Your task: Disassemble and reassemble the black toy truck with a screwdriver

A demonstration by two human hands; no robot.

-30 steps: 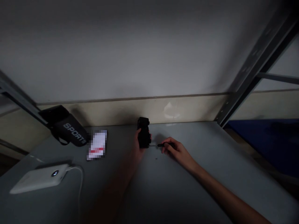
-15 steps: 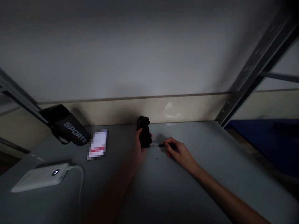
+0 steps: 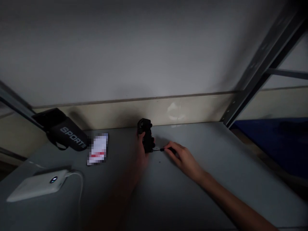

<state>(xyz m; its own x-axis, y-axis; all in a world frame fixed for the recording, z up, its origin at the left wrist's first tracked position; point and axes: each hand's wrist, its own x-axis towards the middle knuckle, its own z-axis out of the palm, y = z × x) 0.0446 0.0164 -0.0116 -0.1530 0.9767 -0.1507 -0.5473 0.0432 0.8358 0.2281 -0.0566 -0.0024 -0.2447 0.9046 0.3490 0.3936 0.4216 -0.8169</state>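
On a dim grey table (image 3: 183, 199) my left hand (image 3: 142, 154) is wrapped round a small black device (image 3: 145, 138), holding it upright near the back wall. My right hand (image 3: 184, 158) pinches a thin black-handled screwdriver (image 3: 163, 149) whose tip points left into the lower right side of the device. The right hand's fingers are closed round the handle and its heel rests on the table.
A black pouch marked SPORT (image 3: 64, 134) leans at the back left. Beside it lies a small white card with a red stripe (image 3: 98, 150). A white power bank (image 3: 36, 187) with a lit dot and a white cable (image 3: 79, 186) sits front left. Metal shelf posts (image 3: 260, 67) rise right.
The view has shifted slightly, so everything sits a little further left. Both hands keep the same hold on the device and the screwdriver.
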